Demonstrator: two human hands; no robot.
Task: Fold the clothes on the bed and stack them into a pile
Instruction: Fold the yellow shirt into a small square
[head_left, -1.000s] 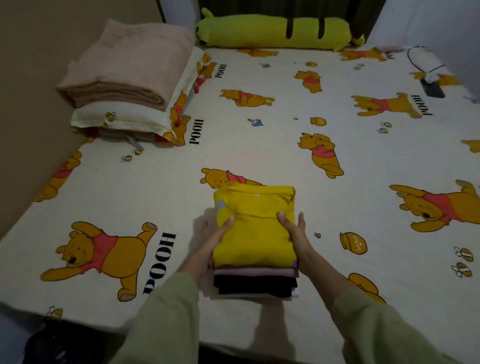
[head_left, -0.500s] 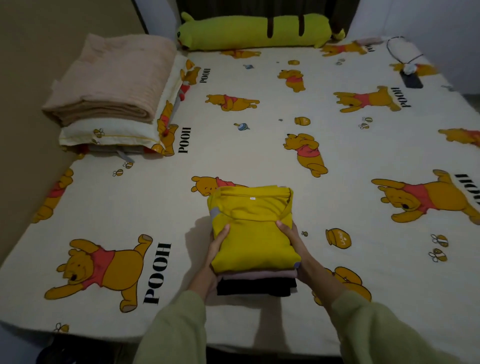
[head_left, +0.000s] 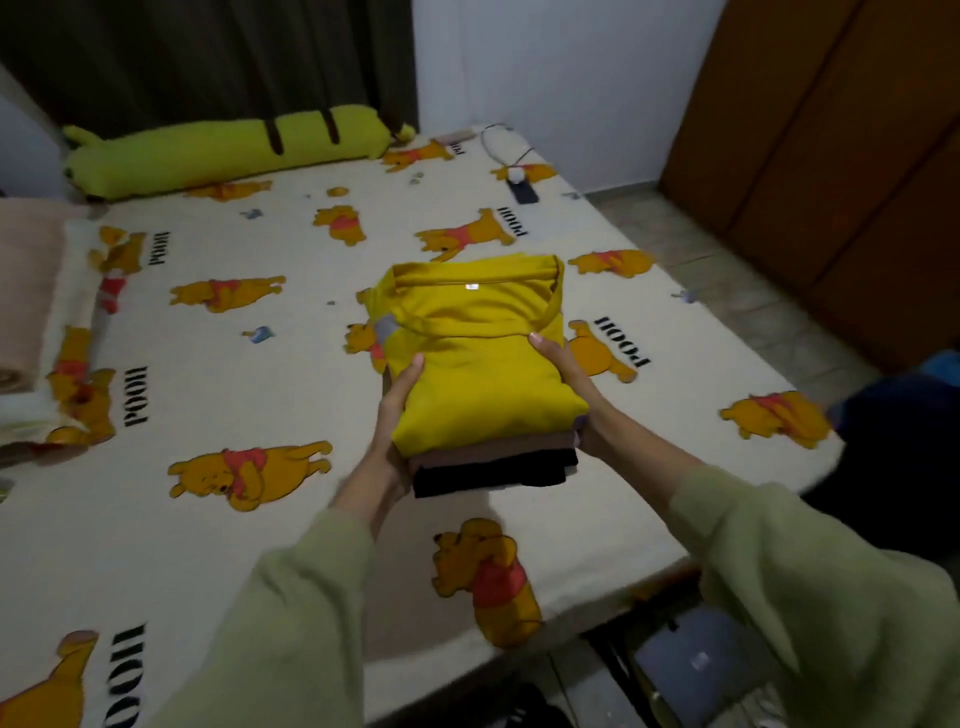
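A stack of folded clothes (head_left: 483, 384), with a bright yellow folded cotton top uppermost, a dusty pink layer under it and a black garment at the bottom, sits clasped between the two hands above the cream cartoon-bear printed bed sheet (head_left: 260, 519). The left hand (head_left: 397, 421) grasps the stack's left side, its thumb lying on the yellow cloth and its fingers (head_left: 384, 457) curled beneath the layers, mostly hidden. The right hand (head_left: 569, 379) grasps the right side likewise, thumb on top and fingers tucked out of sight under the pile. The stack lies directly between the fingers of both hands, touching them. Its long axis runs away from the person, the yellow top's neckline and small label at the far end, beyond the fingertips, and the folded edges of the layers at the near end, by the wrists.
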